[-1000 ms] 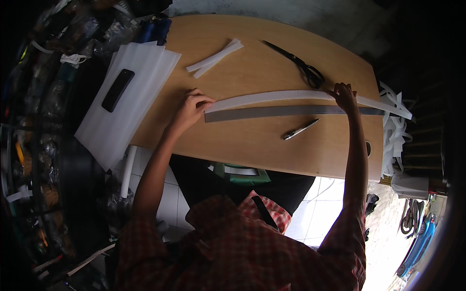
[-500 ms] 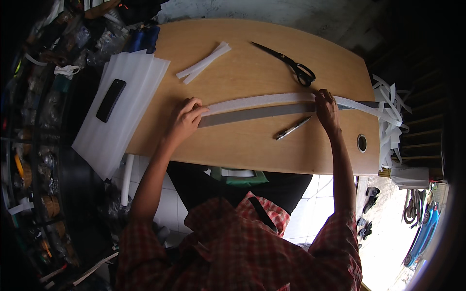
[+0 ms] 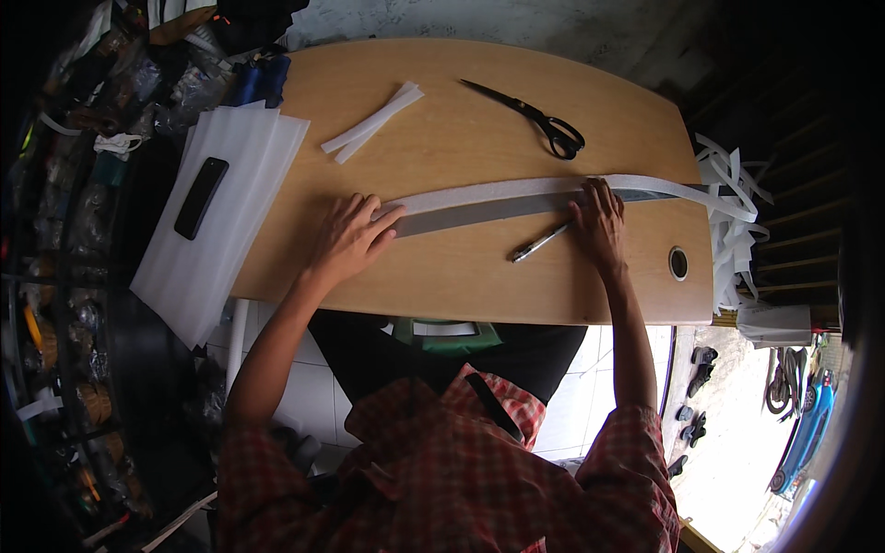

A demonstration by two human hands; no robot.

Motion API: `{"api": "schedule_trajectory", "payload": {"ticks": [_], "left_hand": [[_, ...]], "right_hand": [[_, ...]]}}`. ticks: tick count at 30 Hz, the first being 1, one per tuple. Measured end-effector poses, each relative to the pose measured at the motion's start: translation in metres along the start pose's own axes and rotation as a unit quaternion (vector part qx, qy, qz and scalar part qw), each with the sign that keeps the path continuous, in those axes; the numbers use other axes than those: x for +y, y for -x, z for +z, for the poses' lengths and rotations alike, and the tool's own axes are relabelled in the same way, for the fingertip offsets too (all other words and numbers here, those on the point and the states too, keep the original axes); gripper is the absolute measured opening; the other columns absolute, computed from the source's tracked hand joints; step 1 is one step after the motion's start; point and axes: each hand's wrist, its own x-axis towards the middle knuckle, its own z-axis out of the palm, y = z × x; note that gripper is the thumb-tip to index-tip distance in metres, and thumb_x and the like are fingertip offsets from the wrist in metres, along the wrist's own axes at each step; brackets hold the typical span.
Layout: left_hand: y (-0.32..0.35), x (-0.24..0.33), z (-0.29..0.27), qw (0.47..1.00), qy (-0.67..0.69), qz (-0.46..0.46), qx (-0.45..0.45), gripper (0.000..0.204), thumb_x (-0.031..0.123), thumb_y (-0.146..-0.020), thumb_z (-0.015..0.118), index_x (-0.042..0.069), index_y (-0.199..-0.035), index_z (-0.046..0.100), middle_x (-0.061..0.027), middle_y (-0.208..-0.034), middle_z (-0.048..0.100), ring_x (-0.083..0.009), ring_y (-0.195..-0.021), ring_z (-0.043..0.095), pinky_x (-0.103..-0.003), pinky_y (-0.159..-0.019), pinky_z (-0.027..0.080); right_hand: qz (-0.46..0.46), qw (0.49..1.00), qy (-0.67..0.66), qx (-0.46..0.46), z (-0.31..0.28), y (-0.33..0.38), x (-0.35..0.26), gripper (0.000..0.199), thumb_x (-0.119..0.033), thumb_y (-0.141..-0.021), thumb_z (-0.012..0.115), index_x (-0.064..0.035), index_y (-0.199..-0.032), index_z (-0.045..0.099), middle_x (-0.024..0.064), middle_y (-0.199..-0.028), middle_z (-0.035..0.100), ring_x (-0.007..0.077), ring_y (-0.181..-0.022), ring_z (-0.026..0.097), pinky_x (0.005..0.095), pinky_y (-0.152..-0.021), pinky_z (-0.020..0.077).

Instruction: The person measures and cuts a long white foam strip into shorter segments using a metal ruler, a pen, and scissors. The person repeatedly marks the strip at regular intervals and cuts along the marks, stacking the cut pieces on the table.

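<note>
A long white foam strip [image 3: 489, 191] lies along the far edge of a grey metal ruler [image 3: 498, 213] on the wooden table. My left hand [image 3: 348, 240] rests over the left ends of both, fingers stretched and thumb apart. Further right, my right hand [image 3: 601, 226] lies on the ruler with its fingers extended, their tips at the strip. Beyond this hand the strip runs over the table's right edge. A pen [image 3: 540, 245] lies just left of my right hand.
Black scissors [image 3: 535, 114] and two crossed white strips [image 3: 369, 124] lie farther back on the table [image 3: 442, 286]. At the left, a black phone [image 3: 200, 198] sits on stacked white foam sheets [image 3: 241, 184]. Loose white strips [image 3: 733, 230] hang at the right edge, near a round table hole [image 3: 678, 264].
Both hands have gone from pinching the strip to lying flatter with fingers extended. The strip now sits lower along the ruler. The whole view has shifted slightly.
</note>
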Motion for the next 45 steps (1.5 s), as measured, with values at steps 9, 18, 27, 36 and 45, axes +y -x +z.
{"api": "schedule_trajectory", "payload": {"ticks": [9,18,27,36,45], "left_hand": [[-0.009,0.019,0.017,0.999,0.025,-0.025,0.004,0.031,0.016,-0.093,0.068,0.003,-0.121,0.066,-0.0094,-0.111,0.059,-0.0297,-0.104,0.058,-0.044,-0.089,0.051],[-0.039,0.039,0.032,1.000,0.019,0.006,0.002,0.025,0.015,-0.093,0.065,0.003,-0.115,0.064,-0.0104,-0.112,0.058,-0.0295,-0.105,0.058,-0.045,-0.087,0.050],[-0.066,0.053,0.053,0.999,0.043,0.030,0.005,0.030,0.011,-0.090,0.066,0.002,-0.119,0.063,-0.0101,-0.117,0.057,-0.0295,-0.108,0.057,-0.046,-0.091,0.049],[-0.080,0.066,0.062,0.996,0.068,0.020,0.045,0.036,0.009,-0.090,0.067,0.004,-0.125,0.065,-0.0087,-0.118,0.059,-0.0285,-0.102,0.058,-0.044,-0.086,0.051],[-0.079,0.065,0.074,0.986,0.127,0.032,0.101,0.036,0.003,-0.088,0.067,0.001,-0.124,0.067,-0.0097,-0.124,0.064,-0.0324,-0.095,0.058,-0.044,-0.083,0.051]], "right_hand": [[0.020,0.998,0.031,-0.045,-0.006,0.002,-0.012,0.048,-0.036,-0.104,0.056,-0.0248,-0.151,0.052,0.0209,-0.153,0.043,0.0384,-0.145,0.039,0.0586,-0.114,0.0290],[0.028,0.999,0.029,-0.016,0.000,0.008,-0.014,0.045,-0.030,-0.105,0.054,-0.0235,-0.149,0.055,0.0144,-0.153,0.045,0.0365,-0.147,0.037,0.0623,-0.117,0.0255],[-0.057,0.998,-0.019,0.013,-0.012,0.004,-0.022,0.038,-0.024,-0.096,0.064,-0.0167,-0.133,0.064,0.0113,-0.135,0.055,0.0329,-0.130,0.048,0.0584,-0.113,0.0305],[-0.148,0.985,-0.091,-0.022,-0.033,0.015,-0.035,0.027,-0.012,-0.088,0.075,-0.0084,-0.112,0.066,0.0083,-0.105,0.059,0.0275,-0.097,0.060,0.0431,-0.083,0.0496],[0.043,0.928,-0.361,0.083,-0.050,-0.002,-0.068,0.019,-0.009,-0.094,0.068,-0.0012,-0.093,0.051,0.0118,-0.077,0.064,0.0234,-0.058,0.064,0.0337,-0.056,0.0519]]}}
